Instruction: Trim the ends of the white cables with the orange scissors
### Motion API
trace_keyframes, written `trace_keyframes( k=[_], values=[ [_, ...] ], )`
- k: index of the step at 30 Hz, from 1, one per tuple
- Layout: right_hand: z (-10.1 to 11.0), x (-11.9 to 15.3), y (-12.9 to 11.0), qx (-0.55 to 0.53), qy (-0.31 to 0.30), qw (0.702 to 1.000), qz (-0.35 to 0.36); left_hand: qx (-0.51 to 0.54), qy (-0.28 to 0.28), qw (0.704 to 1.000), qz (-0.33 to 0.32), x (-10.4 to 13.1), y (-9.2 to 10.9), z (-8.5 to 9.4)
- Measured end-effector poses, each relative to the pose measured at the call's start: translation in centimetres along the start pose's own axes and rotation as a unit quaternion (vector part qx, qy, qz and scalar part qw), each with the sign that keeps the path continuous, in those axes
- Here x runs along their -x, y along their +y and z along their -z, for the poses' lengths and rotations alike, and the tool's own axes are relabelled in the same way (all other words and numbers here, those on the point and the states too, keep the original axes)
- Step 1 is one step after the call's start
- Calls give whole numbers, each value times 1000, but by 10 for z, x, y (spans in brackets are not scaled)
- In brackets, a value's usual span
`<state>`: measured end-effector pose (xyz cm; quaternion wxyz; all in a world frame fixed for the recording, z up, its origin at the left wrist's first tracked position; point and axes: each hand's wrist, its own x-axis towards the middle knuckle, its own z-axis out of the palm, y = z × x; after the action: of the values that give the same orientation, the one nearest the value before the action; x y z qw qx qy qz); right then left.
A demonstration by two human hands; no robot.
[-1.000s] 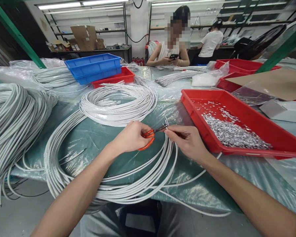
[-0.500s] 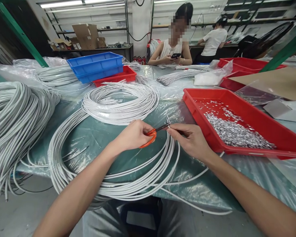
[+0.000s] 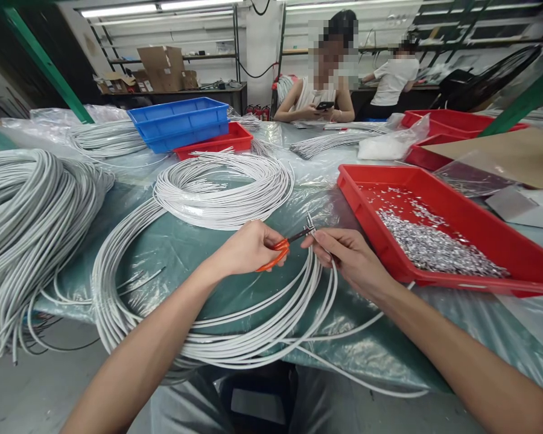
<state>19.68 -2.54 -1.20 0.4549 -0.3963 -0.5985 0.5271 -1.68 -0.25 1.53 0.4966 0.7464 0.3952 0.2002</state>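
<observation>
My left hand [image 3: 252,247] is closed round the orange handles of a pair of scissors [image 3: 277,254]. Their dark blades point right and meet the cable ends just beside my right hand [image 3: 346,253]. Between its thumb and fingers my right hand pinches the ends of several white cables [image 3: 315,262]. Short silvery tips stick up above the fingers, too small to make out clearly. From there the cables run down into a large loose coil [image 3: 113,265] on the table in front of me. A second white cable coil [image 3: 224,208] lies just beyond my hands.
Right of my hands stands a red tray [image 3: 375,238] holding many small shiny metal pieces. A thick grey cable bundle [image 3: 31,229] hangs over the left edge. Blue trays [image 3: 181,123] sit further back. Across the table a person [image 3: 319,99] holds a phone; another person [image 3: 393,78] works behind.
My right hand's fingers have shifted on the cables, and one cable now bends further right below them. The scissors stay at the tips. The whole view has moved slightly.
</observation>
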Motion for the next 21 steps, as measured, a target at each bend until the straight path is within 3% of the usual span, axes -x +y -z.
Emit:
trace_keyframes(
  k=[13, 21],
  values=[
    [-2, 2, -11, 53, 22, 998, -14, 33, -29, 999, 28, 1, 5, 3],
    [1, 0, -8, 114, 53, 990, 57, 17, -29, 999, 42, 2, 7, 4]
  ],
)
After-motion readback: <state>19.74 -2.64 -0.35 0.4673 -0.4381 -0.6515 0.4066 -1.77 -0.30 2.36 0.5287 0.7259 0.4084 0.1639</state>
